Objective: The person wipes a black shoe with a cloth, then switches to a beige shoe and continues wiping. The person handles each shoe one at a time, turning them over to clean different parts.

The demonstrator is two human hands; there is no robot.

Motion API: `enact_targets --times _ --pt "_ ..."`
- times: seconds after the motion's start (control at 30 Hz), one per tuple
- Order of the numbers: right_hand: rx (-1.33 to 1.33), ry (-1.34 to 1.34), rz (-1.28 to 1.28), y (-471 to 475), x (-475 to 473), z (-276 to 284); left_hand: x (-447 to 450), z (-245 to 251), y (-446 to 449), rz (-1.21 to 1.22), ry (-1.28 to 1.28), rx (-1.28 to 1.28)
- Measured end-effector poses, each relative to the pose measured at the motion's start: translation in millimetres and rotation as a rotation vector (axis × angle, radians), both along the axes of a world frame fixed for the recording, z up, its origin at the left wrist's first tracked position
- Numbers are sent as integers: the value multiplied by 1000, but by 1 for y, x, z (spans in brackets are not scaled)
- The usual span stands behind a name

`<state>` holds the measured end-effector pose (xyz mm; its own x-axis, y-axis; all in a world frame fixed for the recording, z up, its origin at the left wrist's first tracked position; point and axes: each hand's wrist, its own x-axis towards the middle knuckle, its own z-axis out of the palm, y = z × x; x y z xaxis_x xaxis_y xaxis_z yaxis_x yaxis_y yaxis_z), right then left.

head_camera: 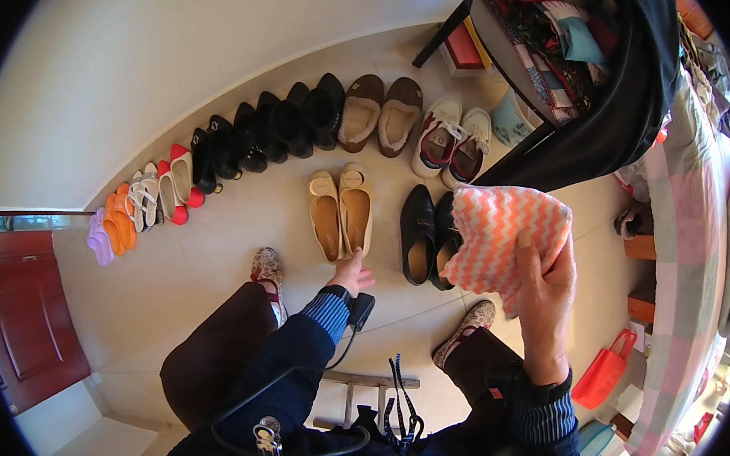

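My right hand (546,294) grips an orange and white zigzag-patterned cloth (505,239), thumb on top, raised above the floor. The cloth partly covers one of a pair of black loafers (417,232). Down at floor level, my left hand (351,276) reaches the heels of the beige ballet flats (324,218), which have round ornaments on their toes. One digit touches the heel area while other fingers spread to the side; whether they pinch the heel is unclear. The flats sit side by side, toes pointing away from me.
A curved row along the wall holds orange clogs (123,212), red-toed flats (179,178), several black shoes (283,125), fur-lined brown slippers (361,115) and white sneakers (440,134). A cloth-laden chair (564,70) stands far right. A bed (684,253) and red bag (604,369) flank the right.
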<state>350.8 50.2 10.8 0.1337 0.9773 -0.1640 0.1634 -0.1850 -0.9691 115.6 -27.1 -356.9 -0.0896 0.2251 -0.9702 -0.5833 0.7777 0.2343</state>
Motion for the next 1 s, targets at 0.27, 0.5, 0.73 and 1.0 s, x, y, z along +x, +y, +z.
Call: enact_targets --times 0.27,0.5,0.73,1.0 --pt "16 75 48 -6 -10 3 -3 -33 10 489 -131 36" --pt "48 -41 69 2 -5 8 -7 50 2 320 -228 213" --pt "221 -403 -6 15 21 -7 -7 203 7 -34 -386 686" --pt "290 -151 -111 27 37 -28 -21 331 -15 -313 -322 922"
